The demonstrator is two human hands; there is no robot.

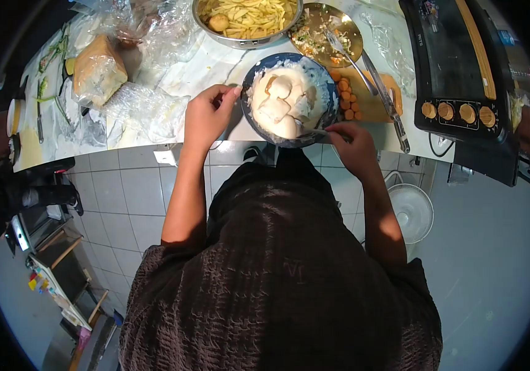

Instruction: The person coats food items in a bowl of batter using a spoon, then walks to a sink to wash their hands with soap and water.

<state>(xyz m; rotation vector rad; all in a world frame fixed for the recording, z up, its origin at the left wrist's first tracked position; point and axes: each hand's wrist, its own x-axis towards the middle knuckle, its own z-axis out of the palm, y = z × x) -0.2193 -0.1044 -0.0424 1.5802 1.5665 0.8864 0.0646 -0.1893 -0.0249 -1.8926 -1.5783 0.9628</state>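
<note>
A dark blue bowl [247, 119] holds a thick, creamy white mixture [286, 99] with smooth rounded lumps, and sits at the counter's front edge. My left hand [211, 116] is at the bowl's left rim, fingers curled and tips against the edge. At the lower right rim, my right hand [353, 147] pinches a thin utensil [316, 131]; its far end is lost in the mixture, so its kind does not show. Orange carrot slices [348, 99] lie right of the bowl on a wooden board [367, 106].
Behind the bowl stand a metal pot [244, 43] of cut potatoes and a plate [353, 46] of chopped food with a fork [345, 49]. A knife [384, 93] lies across the board. A toaster oven [457, 80] stands right; plastic-wrapped food [98, 71] lies left.
</note>
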